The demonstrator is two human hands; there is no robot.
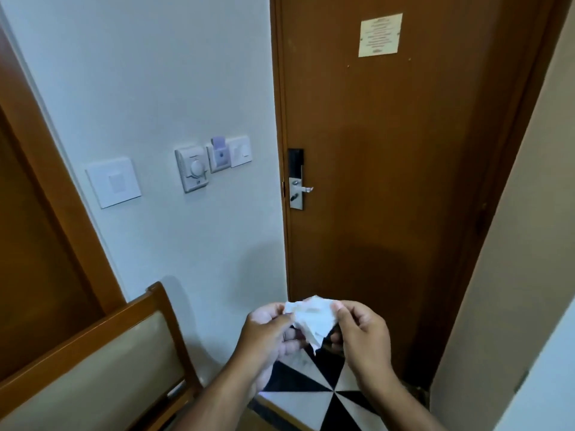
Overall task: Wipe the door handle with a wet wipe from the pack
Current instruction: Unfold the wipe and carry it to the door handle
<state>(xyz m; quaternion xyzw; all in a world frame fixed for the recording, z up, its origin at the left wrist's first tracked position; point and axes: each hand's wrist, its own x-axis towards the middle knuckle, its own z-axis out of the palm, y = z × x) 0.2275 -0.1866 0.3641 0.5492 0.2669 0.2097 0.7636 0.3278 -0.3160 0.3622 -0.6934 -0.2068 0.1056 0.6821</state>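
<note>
Both hands low in front of door (389, 150): left hand (267, 334) and right hand (362, 334) each pinch edge of crumpled white wet wipe (312, 321), stretched between them. Door handle (303, 189) well above and apart, untouched (lever points right). Chair (102, 353) crowds left side; tiled floor (314, 384) open below hands.

The notice (380, 35) on the door is too small for me to read. My wipe (312, 318) hides some fingertips. The chair (102, 362) runs off the frame's left edge.
</note>
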